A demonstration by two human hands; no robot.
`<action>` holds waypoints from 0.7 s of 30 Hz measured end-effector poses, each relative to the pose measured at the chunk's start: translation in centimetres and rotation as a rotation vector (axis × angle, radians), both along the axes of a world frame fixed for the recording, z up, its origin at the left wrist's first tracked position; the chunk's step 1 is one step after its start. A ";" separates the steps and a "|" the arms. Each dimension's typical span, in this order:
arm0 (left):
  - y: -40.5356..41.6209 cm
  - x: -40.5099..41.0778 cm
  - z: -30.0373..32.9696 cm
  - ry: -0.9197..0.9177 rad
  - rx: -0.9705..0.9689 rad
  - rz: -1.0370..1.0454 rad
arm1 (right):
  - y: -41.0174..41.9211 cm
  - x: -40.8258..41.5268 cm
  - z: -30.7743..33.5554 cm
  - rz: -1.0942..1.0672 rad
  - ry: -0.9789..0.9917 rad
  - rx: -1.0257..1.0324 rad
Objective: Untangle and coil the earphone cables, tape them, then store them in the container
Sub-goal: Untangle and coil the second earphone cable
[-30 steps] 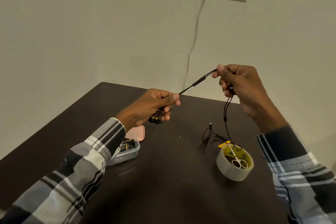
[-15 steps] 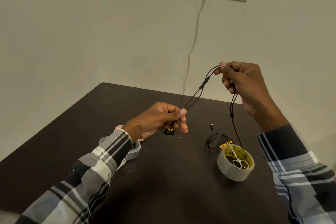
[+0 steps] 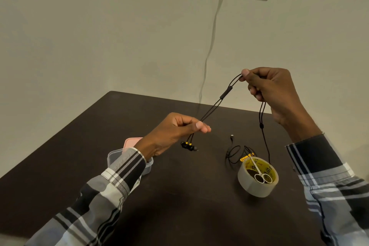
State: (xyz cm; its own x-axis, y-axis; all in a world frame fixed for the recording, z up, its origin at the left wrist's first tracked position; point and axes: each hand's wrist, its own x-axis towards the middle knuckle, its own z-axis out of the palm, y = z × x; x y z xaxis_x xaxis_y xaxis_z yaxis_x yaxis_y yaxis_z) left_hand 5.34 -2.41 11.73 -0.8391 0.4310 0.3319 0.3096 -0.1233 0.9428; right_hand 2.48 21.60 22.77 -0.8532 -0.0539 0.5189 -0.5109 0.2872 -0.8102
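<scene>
The left sleeve covers most of the clear container and the pink lid behind it, below the left hand. Inside each grip the earphone cable is hidden. Both forearms are cut off at the bottom edge.

Dim warm light, wide-angle edge distortion

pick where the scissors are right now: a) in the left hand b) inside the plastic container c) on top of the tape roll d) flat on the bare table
c: the scissors lie across the top of the tape roll, their handle loops over its core, while both hands hold only the earphone cable.
</scene>
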 end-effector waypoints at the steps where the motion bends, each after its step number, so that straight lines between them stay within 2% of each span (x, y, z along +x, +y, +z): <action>1: 0.0 0.0 -0.1 0.032 -0.040 0.011 | 0.1 0.0 0.0 -0.001 0.009 0.002; 3: -0.1 0.0 -0.2 0.049 -0.105 -0.010 | 0.2 -0.1 0.1 -0.003 0.026 0.004; 9: 0.3 0.6 -0.9 -0.065 -0.227 -0.171 | 0.1 -0.3 0.1 0.010 0.068 -0.019; 21: 0.9 2.3 -0.4 -0.045 -0.154 -0.283 | -0.4 -1.5 -1.6 0.009 0.018 -0.022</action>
